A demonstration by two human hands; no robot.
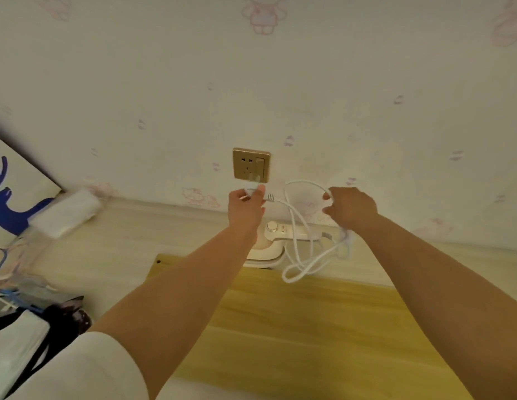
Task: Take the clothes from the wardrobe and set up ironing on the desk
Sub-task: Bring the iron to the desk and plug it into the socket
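At frame centre, left hand [247, 204] pinches the white plug [251, 193] just below a gold wall socket [251, 165]; right hand [349, 207] curls round the cord [299, 226], looped over the iron [276, 241] on the desk [121, 249], w/ clothes [26, 321] lower left

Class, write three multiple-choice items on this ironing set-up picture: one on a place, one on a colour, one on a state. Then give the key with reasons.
1. Where is the wall socket?
A. Just above the left hand
B. Under the desk
C. On the floor

2. What colour is the cord?
A. Black
B. White
C. Red

3. Is the plug in the socket?
A. Yes, fully
B. No, held just below it
C. Lying on the desk

Key: A, the socket sits over the fingers; B, the loops held by the right hand are white; B, the socket holes are bare.
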